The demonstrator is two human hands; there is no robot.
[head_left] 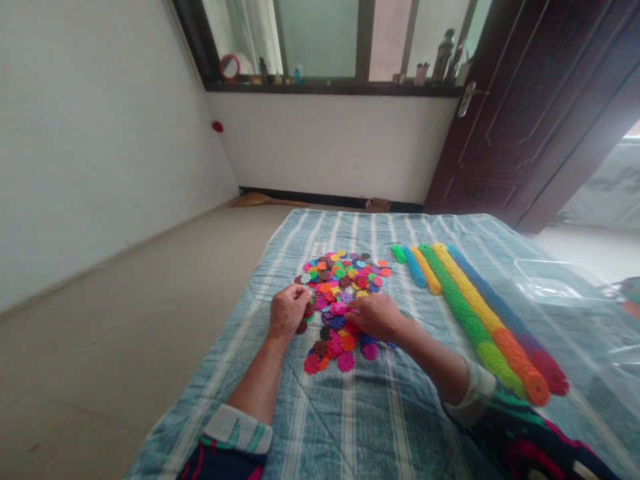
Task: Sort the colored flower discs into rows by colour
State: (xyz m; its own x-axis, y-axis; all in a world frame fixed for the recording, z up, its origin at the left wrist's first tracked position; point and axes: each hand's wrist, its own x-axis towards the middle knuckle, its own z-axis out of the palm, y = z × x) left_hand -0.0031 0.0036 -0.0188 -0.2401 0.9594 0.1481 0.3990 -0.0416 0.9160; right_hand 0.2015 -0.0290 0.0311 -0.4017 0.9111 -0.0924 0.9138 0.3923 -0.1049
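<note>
A loose heap of notched plastic discs (345, 361) in many colours lies on the striped cloth. My left hand (289, 310) is at the heap's left edge, its fingers pinched together; what they hold, if anything, is too small to make out. Over the heap's right side, my right hand (377, 316) reaches in with fingers curled down, touching a pink disc (340, 308). Its fingertips are partly hidden among the discs. To the right lie long rows of stacked discs, among them a green row (453, 290), a yellow row (467, 293) and a blue row (493, 300).
A striped blue cloth (320, 433) covers the work surface. Clear plastic containers (550, 281) stand at the right. Short disc rows, including a light blue one (414, 267), lie near the far edge. Beyond are a dark red door (505, 100) and a window sill (330, 87).
</note>
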